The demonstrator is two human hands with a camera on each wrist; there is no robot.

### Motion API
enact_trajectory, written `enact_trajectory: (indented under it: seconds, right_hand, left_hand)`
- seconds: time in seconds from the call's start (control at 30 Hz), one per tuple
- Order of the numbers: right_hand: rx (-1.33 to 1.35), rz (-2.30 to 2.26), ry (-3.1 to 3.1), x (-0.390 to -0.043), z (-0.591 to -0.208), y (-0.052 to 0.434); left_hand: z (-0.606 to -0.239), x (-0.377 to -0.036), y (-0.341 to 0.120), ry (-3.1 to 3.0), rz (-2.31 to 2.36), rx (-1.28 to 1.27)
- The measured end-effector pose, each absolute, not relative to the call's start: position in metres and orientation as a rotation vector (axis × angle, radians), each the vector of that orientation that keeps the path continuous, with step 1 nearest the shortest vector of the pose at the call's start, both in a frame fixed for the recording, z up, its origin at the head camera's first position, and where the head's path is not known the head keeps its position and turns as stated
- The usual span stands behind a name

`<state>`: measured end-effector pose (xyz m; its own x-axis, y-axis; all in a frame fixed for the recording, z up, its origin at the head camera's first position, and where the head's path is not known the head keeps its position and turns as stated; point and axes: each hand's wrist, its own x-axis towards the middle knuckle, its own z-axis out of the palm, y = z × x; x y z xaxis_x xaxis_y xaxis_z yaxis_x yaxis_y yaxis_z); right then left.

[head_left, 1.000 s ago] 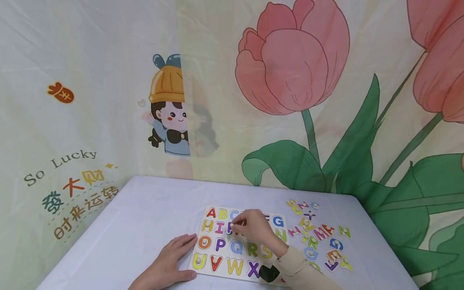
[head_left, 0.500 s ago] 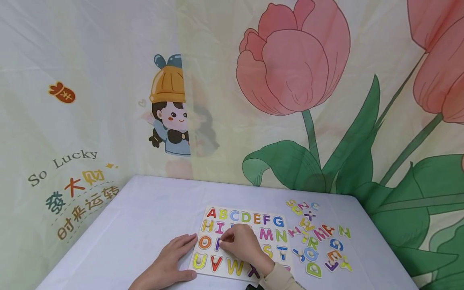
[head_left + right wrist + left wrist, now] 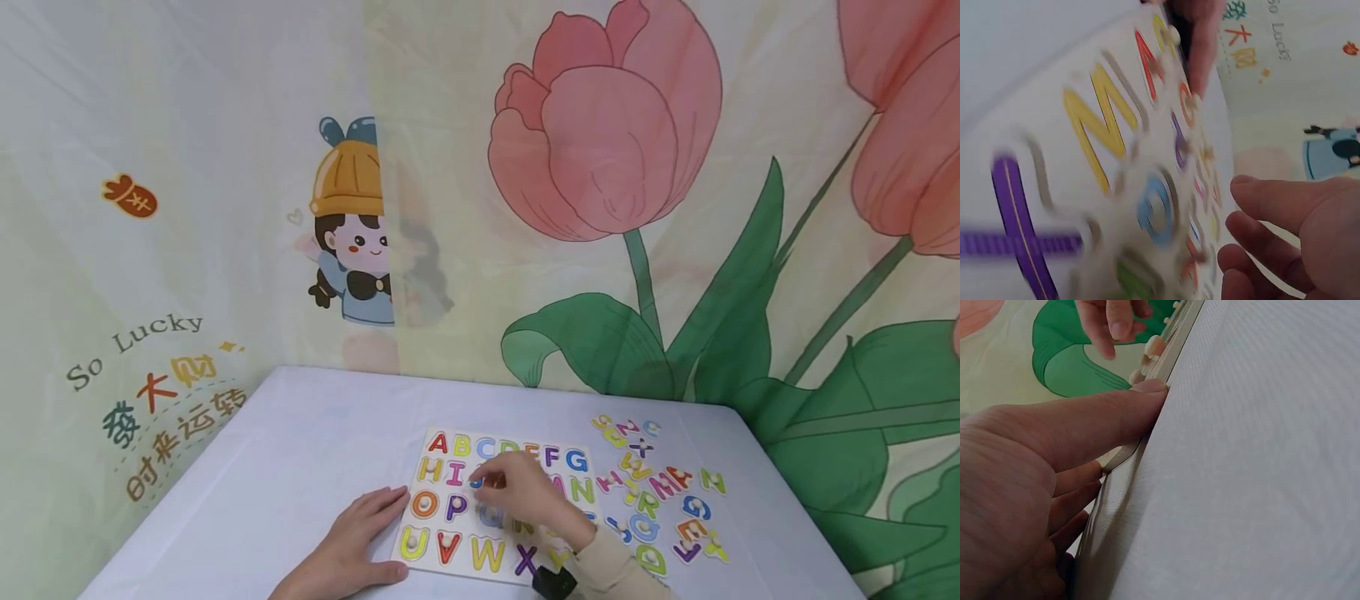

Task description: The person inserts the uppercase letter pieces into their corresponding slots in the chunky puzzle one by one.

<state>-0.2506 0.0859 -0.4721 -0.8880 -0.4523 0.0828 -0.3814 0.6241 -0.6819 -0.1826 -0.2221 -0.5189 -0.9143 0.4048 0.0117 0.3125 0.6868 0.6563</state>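
Observation:
A cream alphabet puzzle board (image 3: 468, 531) lies on the white table. The purple letter P (image 3: 456, 506) sits in its slot with a knob on top; O (image 3: 425, 503), U (image 3: 413, 543) and V (image 3: 447, 547) carry knobs too. My right hand (image 3: 525, 496) hovers over the board's middle, hiding several letters. In the right wrist view, the thumb (image 3: 1266, 197) and loosely bent fingers stand apart with nothing between them. My left hand (image 3: 348, 542) rests at the board's left edge, its thumb (image 3: 1104, 415) touching the near corner.
Loose knobbed letters are scattered right of the board, among them a blue Q (image 3: 643, 527), a green R (image 3: 647, 503) and a blue G (image 3: 696, 507). A printed curtain (image 3: 450, 208) hangs behind the table.
My right hand brought the P piece left and down to its slot, let it go, then moved back up and right. My left hand has stayed at the board's edge.

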Motion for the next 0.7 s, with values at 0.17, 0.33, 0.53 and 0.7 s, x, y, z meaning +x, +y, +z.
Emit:
enact_trajectory:
  seconds: [0.17,0.33,0.53,0.7]
  right_hand:
    - [-0.526,-1.137,3.013,-0.282,-0.457,0.155]
    - [-0.162,-1.138,3.260,-0.316,-0.466,0.227]
    - [0.118,-1.050,3.291,-0.337,-0.485,0.259]
    - [0.180,-1.013,3.263,-0.343,-0.490,0.259]
  left_hand:
    - [-0.518,-0.182,-0.222,2.784,1.037,0.611]
    - [-0.518,-0.182,-0.223,2.816,1.018,0.633]
    - [-0.520,-0.181,-0.222,2.807,1.026,0.616]
    - [-0.519,-0.181,-0.221,2.811,1.017,0.614]
